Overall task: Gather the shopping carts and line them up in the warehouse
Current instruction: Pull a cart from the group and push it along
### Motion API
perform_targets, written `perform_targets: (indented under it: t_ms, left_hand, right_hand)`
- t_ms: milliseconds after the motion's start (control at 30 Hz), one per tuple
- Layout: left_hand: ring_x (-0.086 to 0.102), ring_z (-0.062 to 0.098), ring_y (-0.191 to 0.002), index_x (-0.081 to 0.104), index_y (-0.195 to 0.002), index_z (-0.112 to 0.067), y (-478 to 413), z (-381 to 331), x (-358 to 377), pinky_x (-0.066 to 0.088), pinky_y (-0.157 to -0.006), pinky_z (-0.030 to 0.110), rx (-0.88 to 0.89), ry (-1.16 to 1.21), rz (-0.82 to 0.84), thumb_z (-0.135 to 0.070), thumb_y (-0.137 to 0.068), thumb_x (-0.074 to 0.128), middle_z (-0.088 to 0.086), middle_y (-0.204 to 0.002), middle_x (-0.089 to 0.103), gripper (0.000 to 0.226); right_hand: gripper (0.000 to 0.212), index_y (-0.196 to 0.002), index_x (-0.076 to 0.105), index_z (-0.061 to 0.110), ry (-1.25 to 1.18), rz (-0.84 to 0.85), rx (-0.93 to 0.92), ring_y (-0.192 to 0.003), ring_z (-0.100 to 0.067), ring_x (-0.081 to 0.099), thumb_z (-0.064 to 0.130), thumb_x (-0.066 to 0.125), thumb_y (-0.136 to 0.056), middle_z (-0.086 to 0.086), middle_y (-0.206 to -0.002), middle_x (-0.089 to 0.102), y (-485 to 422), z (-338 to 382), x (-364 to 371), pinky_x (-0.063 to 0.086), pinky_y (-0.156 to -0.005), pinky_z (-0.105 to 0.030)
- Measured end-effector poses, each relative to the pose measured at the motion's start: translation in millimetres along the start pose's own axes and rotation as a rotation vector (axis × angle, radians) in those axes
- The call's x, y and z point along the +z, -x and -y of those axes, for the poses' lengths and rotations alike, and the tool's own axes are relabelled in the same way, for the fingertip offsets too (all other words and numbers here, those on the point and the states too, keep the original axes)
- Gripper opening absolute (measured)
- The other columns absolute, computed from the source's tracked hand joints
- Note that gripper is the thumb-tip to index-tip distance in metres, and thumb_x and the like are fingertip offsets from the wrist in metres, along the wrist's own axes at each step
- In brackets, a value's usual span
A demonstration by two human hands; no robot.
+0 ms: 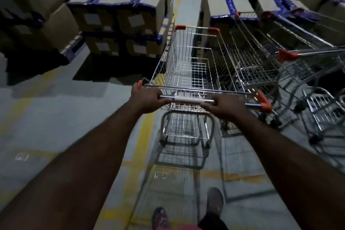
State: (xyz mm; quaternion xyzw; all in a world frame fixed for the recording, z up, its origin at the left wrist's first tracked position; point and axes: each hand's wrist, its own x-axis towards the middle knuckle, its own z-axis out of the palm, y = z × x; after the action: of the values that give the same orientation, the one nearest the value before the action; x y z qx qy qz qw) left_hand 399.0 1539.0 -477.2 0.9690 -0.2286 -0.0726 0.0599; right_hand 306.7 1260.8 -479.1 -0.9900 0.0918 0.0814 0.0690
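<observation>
A silver wire shopping cart [188, 65] with orange corner caps stands straight ahead of me in the aisle. Its handle bar [188, 99] has a white sleeve in the middle. My left hand [147, 99] grips the bar at its left end and my right hand [226, 108] grips it right of the sleeve. Just to the right, a second cart [250, 57] is parked side by side with mine, nearly touching. A third cart [306, 56] with an orange handle end stands further right.
Stacked cardboard boxes with blue tape [121, 14] sit on pallets at the left, and more boxes [222, 7] stand ahead on the right. A yellow floor line [143, 136] runs under my left arm. My feet [214, 203] show at the bottom edge.
</observation>
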Motion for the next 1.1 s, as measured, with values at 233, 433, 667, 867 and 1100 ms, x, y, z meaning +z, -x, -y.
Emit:
perform_targets:
  t_ms: [233,433,667,867,1100]
  left_hand:
    - [0.057,0.019,-0.110,0.064,-0.087,-0.032,63.7,7.1,24.4,0.013,-0.114,0.049,-0.056,-0.013,0.015,-0.085,-0.083,0.028,-0.010,-0.083,0.061,0.064]
    - [0.053,0.023,-0.119,0.057,-0.085,-0.035,126.2,3.9,26.8,0.016,-0.113,0.054,-0.201,-0.109,-0.005,-0.080,-0.086,0.029,-0.007,-0.095,0.060,0.053]
    - [-0.001,0.034,-0.151,0.049,-0.136,-0.039,191.3,-1.7,34.9,-0.003,-0.109,0.075,-0.445,-0.039,0.153,-0.078,-0.089,0.027,0.006,-0.158,0.029,0.066]
    - [0.008,0.036,-0.149,0.055,-0.126,-0.033,211.3,5.3,36.9,-0.004,-0.107,0.077,-0.427,-0.009,0.114,-0.075,-0.091,0.029,0.005,-0.151,0.040,0.061]
    - [0.031,0.035,-0.139,0.057,-0.102,-0.037,188.4,43.1,34.6,0.002,-0.108,0.075,-0.313,0.008,0.085,-0.091,-0.077,0.015,-0.001,-0.134,0.051,0.073]
  right_hand:
    - [0.063,-0.094,0.062,0.028,0.052,-0.004,-0.027,-0.095,-0.021,0.059,0.082,0.030,-0.086,0.006,-0.086,0.062,49.7,23.5,25.2,0.017,-0.111,-0.063]
    - [0.074,-0.111,0.064,0.029,0.097,0.006,-0.128,-0.103,-0.025,0.061,0.085,0.024,-0.084,0.001,-0.099,0.067,78.1,47.0,26.8,0.024,-0.108,-0.063]
    - [0.052,-0.091,0.056,0.028,0.001,0.005,-0.224,-0.097,-0.024,0.059,0.074,0.032,-0.092,0.002,-0.090,0.060,125.6,63.6,46.5,0.030,-0.103,-0.054]
    - [0.030,-0.089,0.059,0.028,-0.171,-0.073,-0.296,-0.084,-0.022,0.059,0.052,0.046,-0.098,0.003,-0.079,0.062,143.6,52.2,47.1,0.033,-0.084,-0.038]
    - [0.033,-0.101,0.069,0.029,-0.244,-0.062,-0.209,-0.089,-0.027,0.062,0.048,0.043,-0.101,-0.002,-0.084,0.068,138.8,56.7,38.6,0.042,-0.094,-0.043]
